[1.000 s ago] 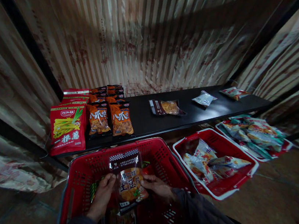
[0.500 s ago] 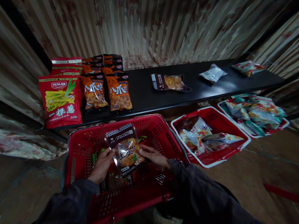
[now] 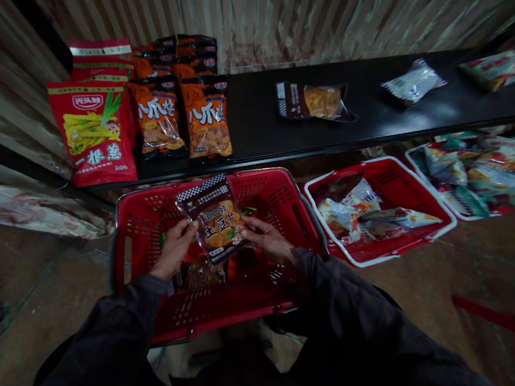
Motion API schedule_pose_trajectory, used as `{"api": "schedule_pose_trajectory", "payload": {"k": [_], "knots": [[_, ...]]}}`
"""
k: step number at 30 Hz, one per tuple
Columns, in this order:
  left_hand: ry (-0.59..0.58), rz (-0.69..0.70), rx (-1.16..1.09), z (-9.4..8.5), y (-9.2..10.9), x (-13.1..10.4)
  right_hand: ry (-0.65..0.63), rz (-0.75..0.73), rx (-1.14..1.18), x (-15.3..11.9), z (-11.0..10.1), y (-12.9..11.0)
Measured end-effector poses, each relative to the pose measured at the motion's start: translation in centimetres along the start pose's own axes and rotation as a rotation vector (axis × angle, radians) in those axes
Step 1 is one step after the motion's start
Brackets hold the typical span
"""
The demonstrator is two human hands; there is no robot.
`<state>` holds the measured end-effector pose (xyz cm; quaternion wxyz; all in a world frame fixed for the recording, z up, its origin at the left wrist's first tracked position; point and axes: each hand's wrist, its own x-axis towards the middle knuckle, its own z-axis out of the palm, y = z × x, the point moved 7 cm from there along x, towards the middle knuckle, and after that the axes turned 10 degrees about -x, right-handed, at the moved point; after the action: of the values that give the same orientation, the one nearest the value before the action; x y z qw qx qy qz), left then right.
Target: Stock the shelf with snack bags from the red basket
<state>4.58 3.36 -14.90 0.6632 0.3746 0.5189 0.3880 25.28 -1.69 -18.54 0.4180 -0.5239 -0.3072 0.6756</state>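
Note:
A brown bag of potato chips (image 3: 216, 221) with a checkered top edge is held slightly tilted, front facing up. My left hand (image 3: 176, 246) pinches its left edge, and my right hand (image 3: 266, 236) grips its lower right side. Both hands are above a red basket (image 3: 198, 319), inside which more packets (image 3: 202, 274) lie partly hidden in shadow. On the black shelf (image 3: 260, 144) just beyond, orange snack bags (image 3: 206, 120) stand upright in two rows beside red snack bags (image 3: 93, 133). Farther right on that shelf lies a similar brown chip bag (image 3: 316, 101).
A silver packet (image 3: 414, 83) and a red-and-green packet (image 3: 501, 69) lie toward the shelf's right end. Below, a white-rimmed red basket (image 3: 404, 249) holds several snack bags, and another basket with green-and-white bags (image 3: 488, 167) stands beyond it. A curtain (image 3: 289, 9) hangs behind.
The camera view has shifted, so the shelf and baskets sit higher in the picture. Both hands still hold the chip bag over the basket.

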Motion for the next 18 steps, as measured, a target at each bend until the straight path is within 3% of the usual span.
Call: {"api": "schedule_pose_trajectory", "payload": {"k": [5,13,18], "knots": [[-0.091,-0.085,0.016,-0.2,-1.0,-1.1,0.060,-0.008,0.000,0.4,-0.6,0.3],[-0.119,-0.171,-0.038,-0.6,-2.6,-2.1,-0.016,-0.009,0.000,0.2,1.0,0.1],[-0.068,-0.167,-0.058,-0.5,-3.1,-1.7,-0.044,0.024,-0.006,-0.3,1.2,0.6]]}}
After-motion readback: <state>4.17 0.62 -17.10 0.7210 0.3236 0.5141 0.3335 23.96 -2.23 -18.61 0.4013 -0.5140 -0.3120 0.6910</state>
